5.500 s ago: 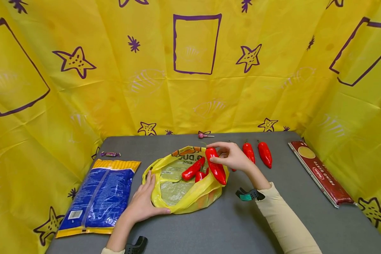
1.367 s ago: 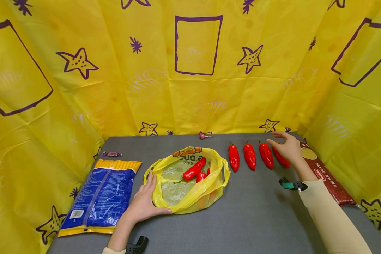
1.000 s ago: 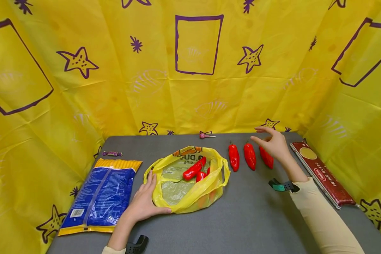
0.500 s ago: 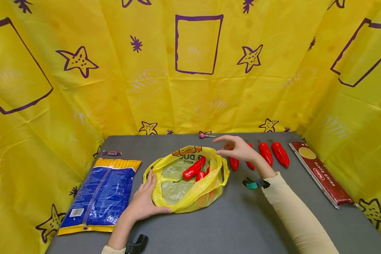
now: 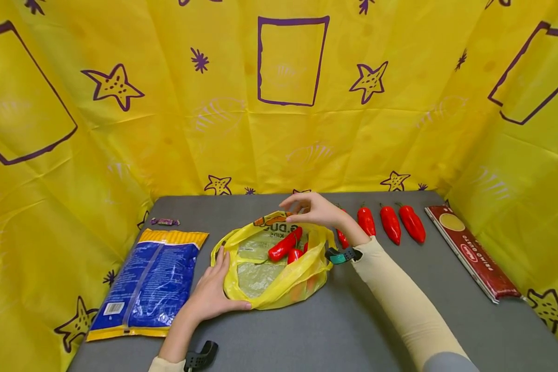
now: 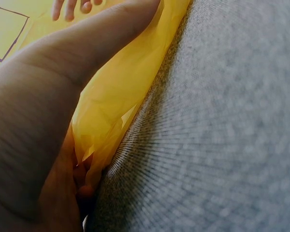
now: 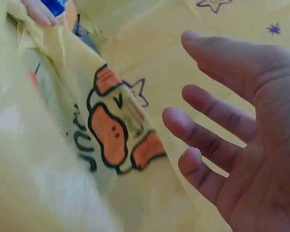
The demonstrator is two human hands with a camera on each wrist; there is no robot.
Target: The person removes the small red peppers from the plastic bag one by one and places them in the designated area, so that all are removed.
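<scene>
Your left hand (image 5: 210, 295) pinned the yellow bag (image 5: 260, 297) at 9 o'clock; your empty, loosely spread right hand (image 5: 313, 211) reached for another pepper (image 5: 283, 246), needing a pinch.

Colours and patterns on the grey table (image 5: 381, 320)

Yellow bag (image 5: 279, 281) with orange duck print (image 7: 117, 137); red peppers (image 5: 390, 223); blue packet (image 5: 144, 287), yellow-edged; dark red box (image 5: 474, 254); yellow backdrop (image 5: 167, 113), purple stars.

The person's right hand (image 5: 317, 212) hides most of one glossy red pepper (image 5: 341, 238) at three o'clock of the crumpled yellow plastic bag (image 5: 279, 281), whose printed lettering is partly folded away.
</scene>
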